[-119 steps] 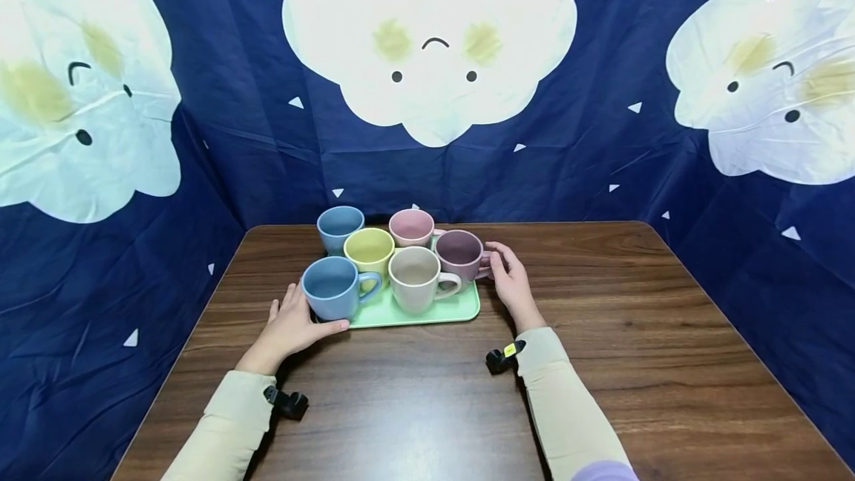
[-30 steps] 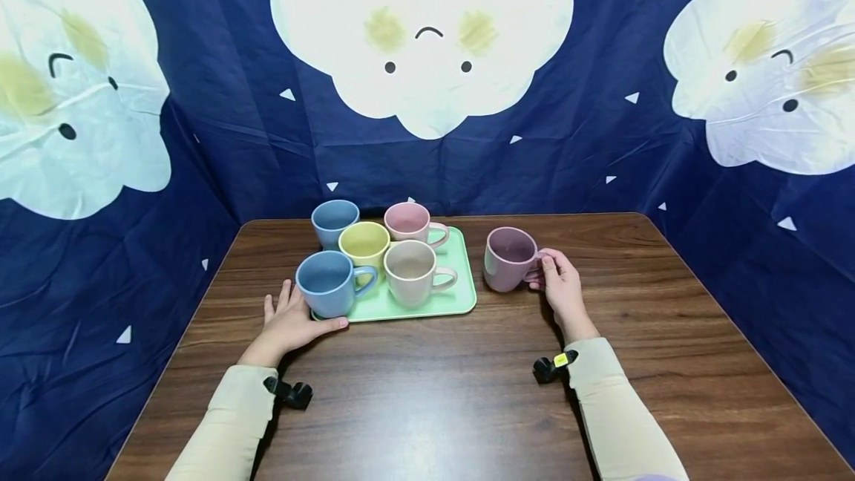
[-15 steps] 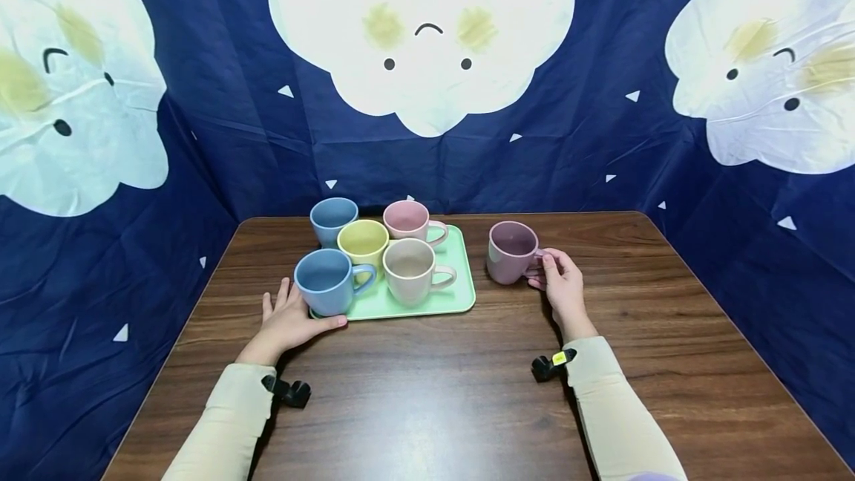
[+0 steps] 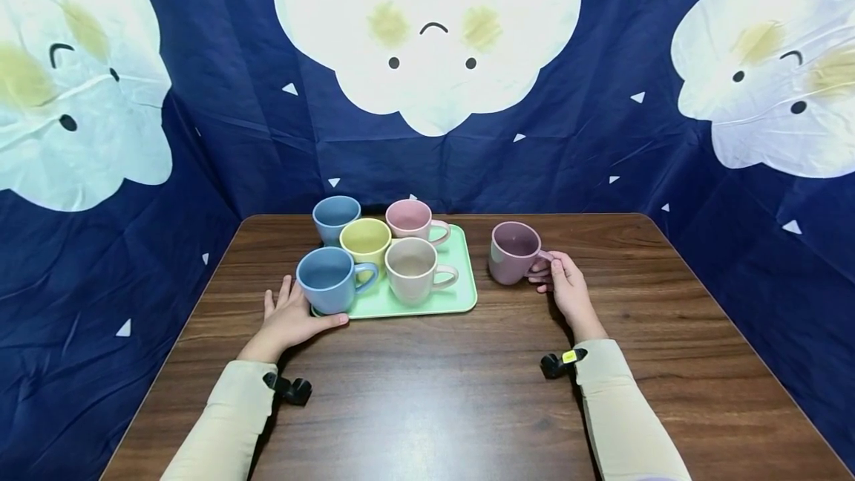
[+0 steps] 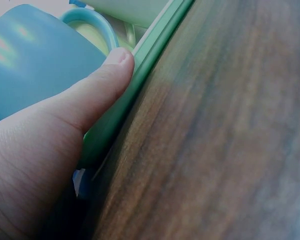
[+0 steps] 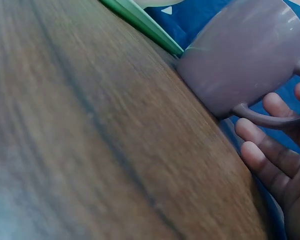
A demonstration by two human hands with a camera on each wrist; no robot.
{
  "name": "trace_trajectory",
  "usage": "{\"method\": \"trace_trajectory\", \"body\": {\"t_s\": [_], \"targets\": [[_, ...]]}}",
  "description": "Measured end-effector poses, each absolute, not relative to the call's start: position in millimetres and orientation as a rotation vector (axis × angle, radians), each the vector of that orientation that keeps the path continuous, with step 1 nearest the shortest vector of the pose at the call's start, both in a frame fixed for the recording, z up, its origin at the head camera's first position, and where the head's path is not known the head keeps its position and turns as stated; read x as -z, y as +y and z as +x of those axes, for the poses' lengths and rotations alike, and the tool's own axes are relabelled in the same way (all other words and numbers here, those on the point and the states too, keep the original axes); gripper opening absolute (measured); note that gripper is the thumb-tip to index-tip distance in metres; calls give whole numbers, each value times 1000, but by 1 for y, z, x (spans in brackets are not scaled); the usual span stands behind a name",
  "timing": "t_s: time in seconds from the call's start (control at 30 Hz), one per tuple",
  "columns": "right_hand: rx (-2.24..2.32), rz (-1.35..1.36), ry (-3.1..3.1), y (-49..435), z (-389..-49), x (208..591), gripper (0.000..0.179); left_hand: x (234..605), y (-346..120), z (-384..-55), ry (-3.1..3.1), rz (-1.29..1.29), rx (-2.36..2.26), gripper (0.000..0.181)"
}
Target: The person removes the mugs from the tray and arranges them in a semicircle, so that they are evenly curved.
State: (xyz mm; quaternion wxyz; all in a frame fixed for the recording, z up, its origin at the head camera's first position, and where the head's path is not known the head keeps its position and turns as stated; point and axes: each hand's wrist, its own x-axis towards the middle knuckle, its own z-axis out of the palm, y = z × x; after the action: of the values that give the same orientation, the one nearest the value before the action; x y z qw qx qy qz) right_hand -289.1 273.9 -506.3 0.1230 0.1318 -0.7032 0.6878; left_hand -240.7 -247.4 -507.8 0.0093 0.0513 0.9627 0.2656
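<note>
A purple mug (image 4: 513, 254) stands upright on the table, right of the green tray (image 4: 461, 303). My right hand (image 4: 566, 286) holds its handle; in the right wrist view some fingers (image 6: 270, 152) lie by the handle (image 6: 270, 120) and the thumb is out of frame. At the tray's front left corner rests my left hand (image 4: 287, 325), fingers spread, thumb (image 5: 107, 80) along the front rim beside a blue mug (image 4: 327, 280). Also on the tray are a beige mug (image 4: 410, 273), a yellow mug (image 4: 366, 240), a pink mug (image 4: 408, 218) and a second blue mug (image 4: 336, 220).
The brown wooden table (image 4: 427, 392) extends in front of the tray and to both sides. Behind its far edge hangs a dark blue cloth (image 4: 588, 147) printed with white clouds. A small black camera (image 4: 294, 390) sits on each wrist.
Over four seconds, the purple mug has gone from the tray's right side to the table on the right, with my right hand at its handle. My left hand has stayed at the tray corner.
</note>
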Motion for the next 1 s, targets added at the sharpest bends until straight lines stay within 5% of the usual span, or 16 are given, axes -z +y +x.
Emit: {"method": "trace_trajectory", "body": {"t_s": [1.0], "targets": [[-2175, 286, -1969, 274, -285, 509, 43, 507, -246, -242, 2984, 137, -800, 130]]}}
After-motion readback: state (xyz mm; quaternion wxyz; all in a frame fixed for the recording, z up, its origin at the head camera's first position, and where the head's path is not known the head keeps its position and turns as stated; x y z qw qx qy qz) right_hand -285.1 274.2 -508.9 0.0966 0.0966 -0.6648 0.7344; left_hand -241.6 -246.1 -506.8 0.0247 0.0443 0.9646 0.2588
